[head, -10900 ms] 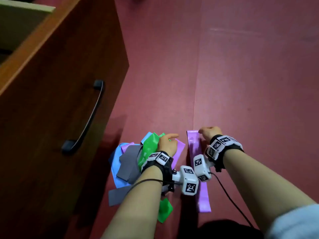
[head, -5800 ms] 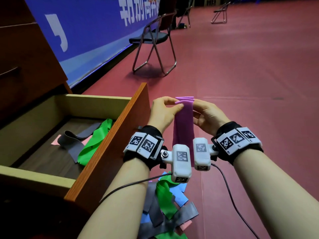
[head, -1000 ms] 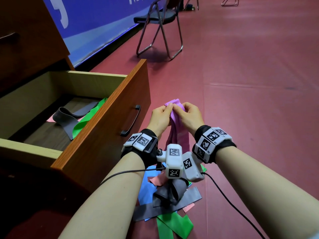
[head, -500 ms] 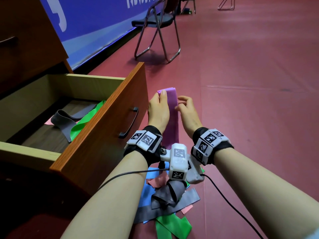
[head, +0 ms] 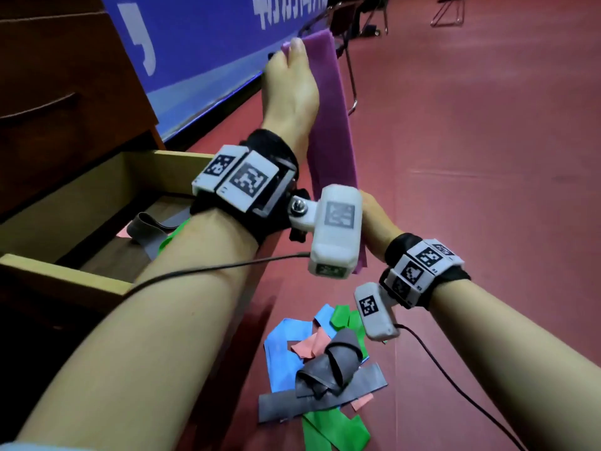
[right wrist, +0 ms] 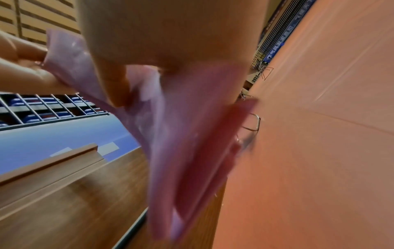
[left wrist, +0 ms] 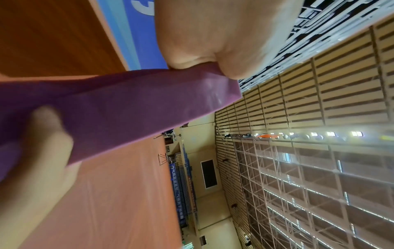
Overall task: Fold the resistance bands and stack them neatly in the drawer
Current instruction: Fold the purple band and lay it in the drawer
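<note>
We see the left hand (head: 291, 92) raised high in the head view, arm stretched forward and up, thumb on the near face of a long purple rubber resistance band (head: 328, 125) and pinching its top end; the left wrist view shows that same end squeezed between thumb and fingers (left wrist: 192, 42). The band hangs taut and nearly upright from there down to the right hand (head: 374, 222), which sits much lower, just behind the white camera block on the left wrist. In the right wrist view the right hand's fingers (right wrist: 110, 80) curl into the band's lower folds and grip them — the picture is blurred, so we cannot tell how many layers they hold.

The band is held in the air, just right of the open wooden drawer (head: 65, 203). Inside the drawer lie a grey band (head: 146, 227) and a green band (head: 172, 239), partly hidden by the left forearm. On the red floor (head: 487, 157) below the hands sits a loose pile of bands (head: 325, 369) — blue, green, grey and pink, tangled over one another.
</note>
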